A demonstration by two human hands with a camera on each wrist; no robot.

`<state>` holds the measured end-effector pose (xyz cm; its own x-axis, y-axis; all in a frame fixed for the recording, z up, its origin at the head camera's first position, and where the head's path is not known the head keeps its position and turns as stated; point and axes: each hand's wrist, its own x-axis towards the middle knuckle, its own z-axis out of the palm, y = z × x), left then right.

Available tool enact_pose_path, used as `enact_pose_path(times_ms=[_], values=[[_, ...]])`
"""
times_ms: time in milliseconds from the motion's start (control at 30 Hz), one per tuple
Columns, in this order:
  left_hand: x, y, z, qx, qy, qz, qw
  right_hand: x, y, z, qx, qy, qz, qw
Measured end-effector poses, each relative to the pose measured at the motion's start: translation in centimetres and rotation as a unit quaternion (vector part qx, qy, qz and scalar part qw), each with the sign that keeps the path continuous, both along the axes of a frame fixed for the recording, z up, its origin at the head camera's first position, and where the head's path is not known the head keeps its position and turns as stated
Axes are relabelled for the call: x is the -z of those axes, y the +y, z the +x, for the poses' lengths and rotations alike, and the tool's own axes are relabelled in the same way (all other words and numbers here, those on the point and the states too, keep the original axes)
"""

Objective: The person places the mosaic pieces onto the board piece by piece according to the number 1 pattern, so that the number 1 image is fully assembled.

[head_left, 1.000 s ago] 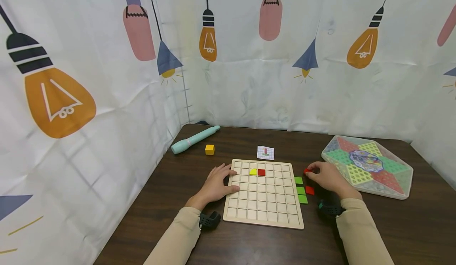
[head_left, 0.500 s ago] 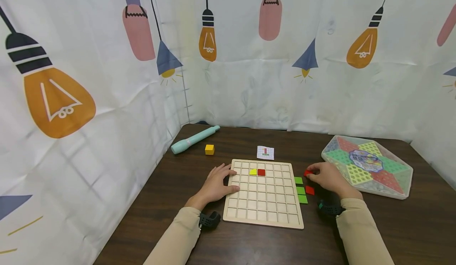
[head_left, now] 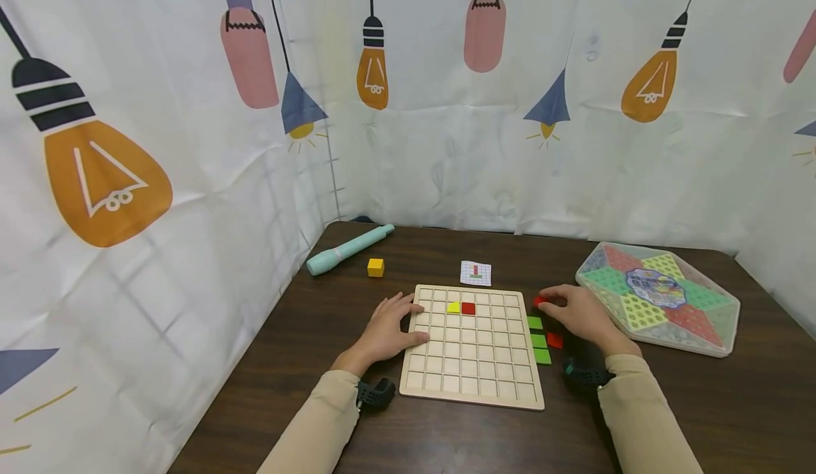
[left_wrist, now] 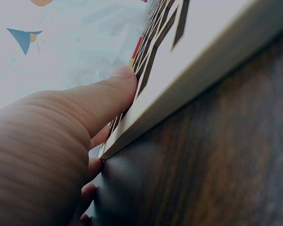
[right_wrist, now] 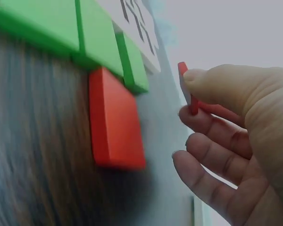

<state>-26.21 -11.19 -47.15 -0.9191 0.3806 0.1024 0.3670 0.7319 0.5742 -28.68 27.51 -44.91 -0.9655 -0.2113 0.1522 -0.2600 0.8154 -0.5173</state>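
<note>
Two hands are at work: my right hand [head_left: 576,316] pinches a red tile [right_wrist: 186,87] between thumb and forefinger, lifted off the table [head_left: 446,431] just beside the right edge of the wooden grid board [head_left: 474,382], the other fingers loosely curled beneath. My left hand [head_left: 385,331] lies flat and relaxed on the board's left edge, thumb over the rim, fingers straight, gripping nothing. On the board sit a yellow tile [head_left: 452,307] and a second red tile [head_left: 468,308], touching side by side. Three green tiles [head_left: 538,341] lie in a column against the board's right edge, with a loose red tile [head_left: 554,340] touching them. In the head view my fingers hide most of the pinched tile; the left wrist view shows only thumb and board edge. Against the earlier frame, my right hand has shifted toward the board with the tile; the left hand is unchanged
</note>
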Motion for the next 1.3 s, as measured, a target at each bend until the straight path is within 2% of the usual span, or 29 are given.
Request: enact_pose_path(times_ms=[100,200,867,1133,1300], values=[[0.0,0.0,0.1,0.0,0.002,0.0,1.0,0.0,-0.8,0.0,-0.01,0.006,-0.018,1.0],[0.0,0.0,0.1,-0.001,0.004,-0.001,1.0,-0.3,-1.9,0.2,-0.021,-0.008,-0.037,0.999],[0.1,-0.1,-0.1,-0.002,0.004,-0.003,1.0,-0.5,-6.8,1.0,-0.079,-0.024,-0.065,0.994],[0.0,0.0,0.0,0.001,0.001,0.002,1.0,-0.4,-7.8,1.2,-0.092,-0.025,-0.062,0.994],[0.0,0.0,0.0,0.002,0.002,0.005,1.0,0.1,-8.6,1.1,-0.096,-0.028,-0.043,0.994]])
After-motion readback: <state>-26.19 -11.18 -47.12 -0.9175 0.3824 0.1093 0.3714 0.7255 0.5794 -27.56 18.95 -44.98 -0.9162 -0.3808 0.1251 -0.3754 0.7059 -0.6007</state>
